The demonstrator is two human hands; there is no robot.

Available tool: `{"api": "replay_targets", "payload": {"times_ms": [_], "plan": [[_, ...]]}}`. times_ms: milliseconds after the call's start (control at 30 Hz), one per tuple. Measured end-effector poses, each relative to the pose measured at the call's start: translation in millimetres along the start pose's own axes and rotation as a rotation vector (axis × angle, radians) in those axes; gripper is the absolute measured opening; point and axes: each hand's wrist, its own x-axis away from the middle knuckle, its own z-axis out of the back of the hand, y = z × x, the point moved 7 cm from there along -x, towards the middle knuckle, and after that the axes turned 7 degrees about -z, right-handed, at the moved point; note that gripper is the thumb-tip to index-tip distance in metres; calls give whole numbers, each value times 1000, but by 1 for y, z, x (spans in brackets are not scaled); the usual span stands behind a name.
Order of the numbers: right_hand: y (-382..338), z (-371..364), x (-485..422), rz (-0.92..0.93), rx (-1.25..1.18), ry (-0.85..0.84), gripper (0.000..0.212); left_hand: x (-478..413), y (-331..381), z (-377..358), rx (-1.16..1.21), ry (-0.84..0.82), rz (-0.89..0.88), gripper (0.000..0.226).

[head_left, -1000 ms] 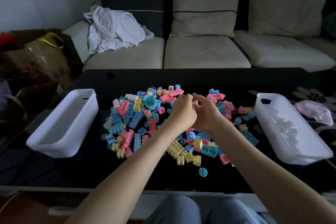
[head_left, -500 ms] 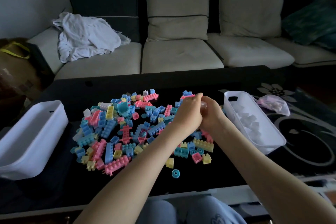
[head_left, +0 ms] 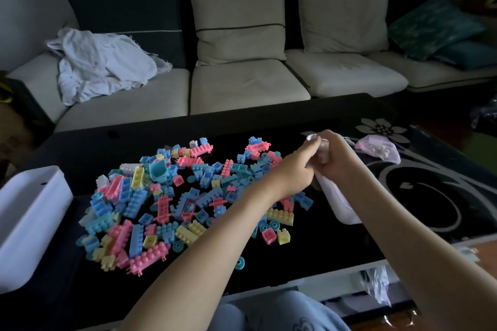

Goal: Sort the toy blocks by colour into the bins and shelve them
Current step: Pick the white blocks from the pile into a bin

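Note:
A pile of pink, blue, yellow and white toy blocks (head_left: 188, 196) lies in the middle of the black table (head_left: 309, 255). My left hand (head_left: 294, 173) and my right hand (head_left: 337, 160) are pressed together at the pile's right edge, above the right white bin (head_left: 337, 204). Both have curled fingers and grip a small white block (head_left: 314, 138) between them. My right forearm hides most of that bin. A second white bin (head_left: 29, 217) stands at the table's left end.
A clear plastic bag with pale pieces (head_left: 379, 148) lies on the table behind the right bin. A sofa with cushions and a crumpled white cloth (head_left: 102, 72) runs behind the table. A patterned dark rug (head_left: 430, 191) covers the floor at right.
Both hands, still joined, have moved right from over the pile to above the right bin. The view has swung right with them.

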Motion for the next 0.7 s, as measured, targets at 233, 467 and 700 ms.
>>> {"api": "replay_targets", "payload": {"times_ms": [233, 467, 700], "plan": [[-37, 40, -4, 139, 718, 326, 37, -4, -5, -5, -342, -81, 82, 80], [-30, 17, -1, 252, 972, 197, 25, 6, -39, 18, -559, -44, 122, 59], [-15, -38, 12, 488, 1516, 289, 46, 39, -78, 58, -637, 70, 218, 50]]}}
